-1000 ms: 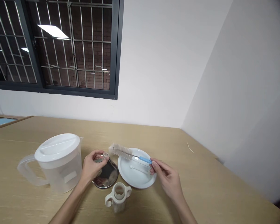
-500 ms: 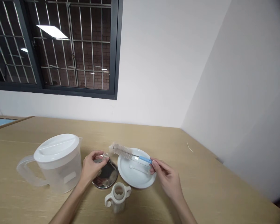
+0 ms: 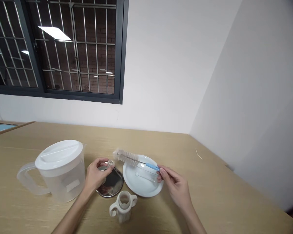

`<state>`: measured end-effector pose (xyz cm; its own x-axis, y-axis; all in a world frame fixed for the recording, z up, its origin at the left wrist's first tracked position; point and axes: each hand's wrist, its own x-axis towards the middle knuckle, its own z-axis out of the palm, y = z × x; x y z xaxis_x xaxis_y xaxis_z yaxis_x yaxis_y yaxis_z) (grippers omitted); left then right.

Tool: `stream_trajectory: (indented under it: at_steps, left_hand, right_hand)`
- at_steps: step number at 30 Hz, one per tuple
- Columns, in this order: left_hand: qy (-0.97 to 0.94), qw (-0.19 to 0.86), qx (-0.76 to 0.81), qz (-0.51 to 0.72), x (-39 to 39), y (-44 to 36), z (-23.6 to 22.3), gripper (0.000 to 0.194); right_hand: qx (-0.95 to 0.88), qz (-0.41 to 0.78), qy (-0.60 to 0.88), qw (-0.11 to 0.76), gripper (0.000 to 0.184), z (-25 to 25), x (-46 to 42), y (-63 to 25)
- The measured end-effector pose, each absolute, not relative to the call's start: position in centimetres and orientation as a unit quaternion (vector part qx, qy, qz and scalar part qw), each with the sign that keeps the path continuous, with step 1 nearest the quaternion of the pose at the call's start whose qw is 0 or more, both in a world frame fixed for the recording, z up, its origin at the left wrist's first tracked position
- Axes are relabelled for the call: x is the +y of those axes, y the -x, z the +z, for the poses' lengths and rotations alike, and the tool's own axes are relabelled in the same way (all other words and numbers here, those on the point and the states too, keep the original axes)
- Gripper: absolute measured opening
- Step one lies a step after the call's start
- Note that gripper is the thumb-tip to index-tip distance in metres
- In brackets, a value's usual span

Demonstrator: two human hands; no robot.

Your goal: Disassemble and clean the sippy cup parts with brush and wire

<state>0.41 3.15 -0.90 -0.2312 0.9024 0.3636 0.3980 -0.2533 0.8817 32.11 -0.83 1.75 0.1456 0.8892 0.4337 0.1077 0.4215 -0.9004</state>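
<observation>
My left hand (image 3: 99, 174) is closed, pinching a small translucent piece (image 3: 110, 163) with a round rim between thumb and fingers; the rest of it is hidden. It hovers over a shiny metal tray (image 3: 112, 185). With its fingers closed, my right hand (image 3: 174, 185) grips a bottle brush (image 3: 151, 166) by the blue handle. The brush's pale bristles point left over a white plate (image 3: 143, 191), their tip close to the translucent piece. On the plate lies a thin clear straw-like piece (image 3: 146, 177). In front stands an uncapped bottle (image 3: 124, 208) with two white side handles.
A translucent pitcher (image 3: 63, 180) with a white lid stands at the left, its handle facing left. A thin pale strip (image 3: 198, 154) lies on the wooden table (image 3: 224, 201) at the right. Behind are a wall and a barred window (image 3: 75, 48).
The brush has shifted very slightly left, its bristle tip a little nearer the translucent piece. Both hands keep their holds, and the other things stay where they were.
</observation>
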Motion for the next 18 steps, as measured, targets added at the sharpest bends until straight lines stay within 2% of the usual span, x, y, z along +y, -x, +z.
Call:
stream_trajectory:
  at_steps: [18]
  left_hand:
    - [-0.582, 0.229, 0.515, 0.586, 3.4, -0.7, -1.1, 0.042]
  right_hand:
    - [-0.541, 0.336, 0.445, 0.63, 0.047, 1.4, -0.6, -33.0]
